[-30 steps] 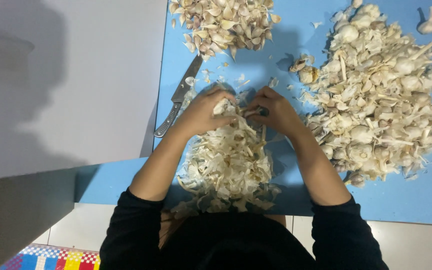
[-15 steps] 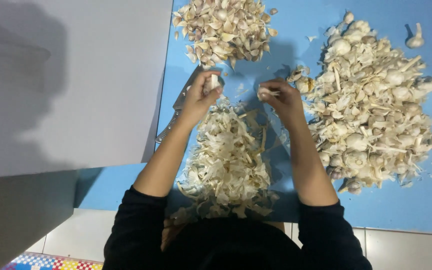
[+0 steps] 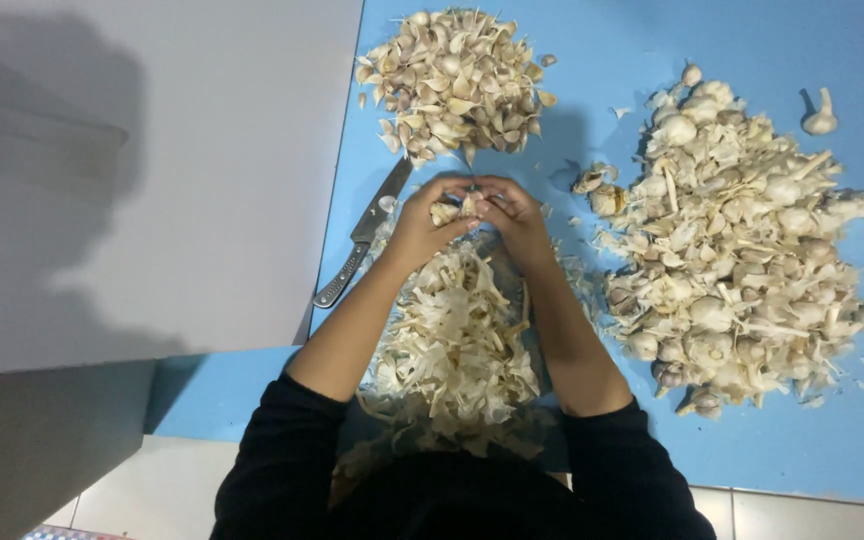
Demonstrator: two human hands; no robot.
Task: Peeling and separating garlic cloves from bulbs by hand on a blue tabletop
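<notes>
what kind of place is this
Probably a home or small kitchen prep spot: a blue table by a tiled floor, heaped whole garlic bulbs, a pile of separated cloves, papery skins and a knife.

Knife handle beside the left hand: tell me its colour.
Dark grey, metallic-looking handle, on the blue table; the head view shows it.

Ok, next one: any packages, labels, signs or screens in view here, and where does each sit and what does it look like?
None in view: no package, label, sign or screen.
Only loose things lie on the blue surface: three piles of garlic bulbs, cloves and skins, and a knife.
The left hand and right hand meet over a garlic piece.
</notes>
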